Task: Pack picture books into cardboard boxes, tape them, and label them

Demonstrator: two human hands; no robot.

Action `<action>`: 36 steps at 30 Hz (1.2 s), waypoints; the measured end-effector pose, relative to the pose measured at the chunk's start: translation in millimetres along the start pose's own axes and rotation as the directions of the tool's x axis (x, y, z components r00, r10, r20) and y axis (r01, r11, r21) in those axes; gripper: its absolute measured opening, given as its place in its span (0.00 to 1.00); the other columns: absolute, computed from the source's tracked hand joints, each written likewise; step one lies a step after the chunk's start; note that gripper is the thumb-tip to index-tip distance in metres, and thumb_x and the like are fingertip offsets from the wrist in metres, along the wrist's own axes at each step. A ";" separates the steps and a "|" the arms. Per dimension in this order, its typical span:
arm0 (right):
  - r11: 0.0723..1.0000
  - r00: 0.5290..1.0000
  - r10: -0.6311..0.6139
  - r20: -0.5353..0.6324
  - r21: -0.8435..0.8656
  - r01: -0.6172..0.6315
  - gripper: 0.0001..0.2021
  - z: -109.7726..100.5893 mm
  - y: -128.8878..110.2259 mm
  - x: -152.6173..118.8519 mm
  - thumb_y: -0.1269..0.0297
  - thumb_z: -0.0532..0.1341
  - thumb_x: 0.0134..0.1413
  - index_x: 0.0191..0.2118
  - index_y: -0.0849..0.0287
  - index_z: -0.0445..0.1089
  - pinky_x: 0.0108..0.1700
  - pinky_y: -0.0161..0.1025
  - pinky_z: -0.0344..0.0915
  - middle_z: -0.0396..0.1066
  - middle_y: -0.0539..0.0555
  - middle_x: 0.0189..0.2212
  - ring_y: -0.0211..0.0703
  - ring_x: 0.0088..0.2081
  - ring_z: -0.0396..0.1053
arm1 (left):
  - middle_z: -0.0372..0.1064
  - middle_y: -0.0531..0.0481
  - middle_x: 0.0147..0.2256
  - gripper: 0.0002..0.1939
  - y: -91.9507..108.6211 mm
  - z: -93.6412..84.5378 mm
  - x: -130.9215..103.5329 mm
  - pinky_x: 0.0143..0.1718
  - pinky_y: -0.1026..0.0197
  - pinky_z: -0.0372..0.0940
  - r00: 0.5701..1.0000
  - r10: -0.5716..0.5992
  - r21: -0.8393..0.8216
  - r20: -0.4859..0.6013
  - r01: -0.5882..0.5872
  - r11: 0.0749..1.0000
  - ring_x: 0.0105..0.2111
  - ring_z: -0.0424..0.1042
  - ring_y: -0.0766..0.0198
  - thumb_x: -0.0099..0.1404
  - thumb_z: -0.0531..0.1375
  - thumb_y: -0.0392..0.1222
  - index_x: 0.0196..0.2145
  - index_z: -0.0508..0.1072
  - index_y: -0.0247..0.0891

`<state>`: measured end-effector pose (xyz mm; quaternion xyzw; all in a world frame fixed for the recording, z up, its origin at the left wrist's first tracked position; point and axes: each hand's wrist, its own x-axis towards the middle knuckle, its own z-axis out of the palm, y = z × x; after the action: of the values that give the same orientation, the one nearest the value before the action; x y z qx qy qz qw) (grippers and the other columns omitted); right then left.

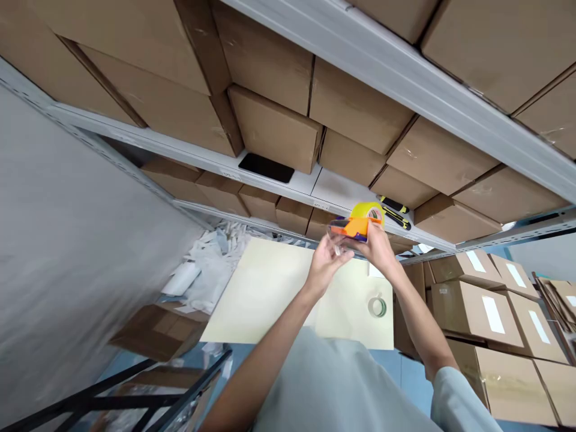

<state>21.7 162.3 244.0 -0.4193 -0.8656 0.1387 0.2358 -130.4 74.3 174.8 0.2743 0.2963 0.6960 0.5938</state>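
Head view: biggest first, the shelf (pixel 279 189) with its boxes, then the pale bench (pixel 270 288) below. Over the bench, here's the orange dispenser (pixel 354 227), the right hand's (pixel 377 245) fingers closed round its edge; the left hand (pixel 327 259) curls at the clear end, pinching or not, can't tell. Looks light, stiff, maybe slick: best held by the solid body, off any cutting edge. Yellow roll (pixel 360 209) just behind, 2 cutters (pixel 396 218) on the shelf, 1 small clear roll (pixel 381 307) on the bench.
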 end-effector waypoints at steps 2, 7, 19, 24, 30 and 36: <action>0.999 1.000 0.009 0.020 -0.038 -0.008 0.20 -0.4 9.5 18.5 0.51 0.69 0.63 0.51 0.59 0.70 0.53 0.55 0.74 0.80 0.65 0.47 0.60 0.48 0.77 | 0.73 0.36 0.63 0.41 2.1 -1.8 18.7 0.71 0.43 0.63 1.000 -0.005 -0.078 -0.013 0.004 0.997 0.66 0.72 0.47 0.56 0.80 0.48 0.62 0.69 0.43; 0.979 0.989 0.109 0.096 -0.184 -0.090 0.27 3.1 34.3 63.4 0.50 0.69 0.61 0.56 0.64 0.65 0.48 0.53 0.74 0.78 0.67 0.44 0.62 0.44 0.78 | 0.74 0.34 0.62 0.47 0.6 -27.2 62.2 0.66 0.42 0.69 0.993 -0.020 -0.015 -0.114 0.018 1.000 0.58 0.78 0.49 0.53 0.81 0.46 0.65 0.65 0.42; 0.862 0.858 0.309 0.411 -0.501 -0.071 0.25 16.6 60.0 151.6 0.57 0.63 0.68 0.61 0.69 0.66 0.57 0.49 0.72 0.77 0.70 0.55 0.63 0.54 0.77 | 0.80 0.39 0.53 0.45 -6.8 -58.7 148.6 0.44 0.56 0.79 0.956 -0.037 0.417 -0.291 0.161 0.894 0.46 0.83 0.56 0.64 0.73 0.39 0.71 0.57 0.37; 0.832 0.845 0.367 0.388 -0.544 -0.112 0.23 26.2 62.2 165.9 0.58 0.64 0.67 0.61 0.68 0.69 0.59 0.46 0.71 0.77 0.70 0.58 0.60 0.57 0.76 | 0.80 0.39 0.52 0.45 -7.6 -64.9 160.3 0.51 0.52 0.77 0.967 0.023 0.547 -0.254 0.125 0.828 0.47 0.83 0.54 0.66 0.71 0.39 0.73 0.54 0.35; 0.791 0.857 0.427 0.288 -0.578 -0.201 0.23 37.3 54.2 166.7 0.60 0.58 0.70 0.61 0.74 0.69 0.61 0.44 0.67 0.75 0.75 0.59 0.59 0.59 0.75 | 0.81 0.39 0.52 0.41 -3.1 -72.2 136.4 0.53 0.51 0.76 0.962 0.119 0.610 -0.247 0.059 0.790 0.44 0.84 0.57 0.68 0.69 0.37 0.73 0.55 0.36; 0.894 0.986 0.161 -0.036 -0.419 -0.161 0.29 21.7 56.7 120.1 0.58 0.60 0.65 0.67 0.68 0.65 0.64 0.63 0.67 0.71 0.74 0.61 0.69 0.62 0.69 | 0.81 0.42 0.50 0.38 -8.2 -94.9 84.7 0.49 0.53 0.76 0.960 0.191 0.659 -0.202 -0.011 0.752 0.42 0.82 0.59 0.68 0.68 0.39 0.70 0.60 0.39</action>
<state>-16.7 291.1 235.8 -0.5303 -0.8375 -0.0319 0.1278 -206.9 150.8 107.3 0.3870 0.5788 0.6099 0.3785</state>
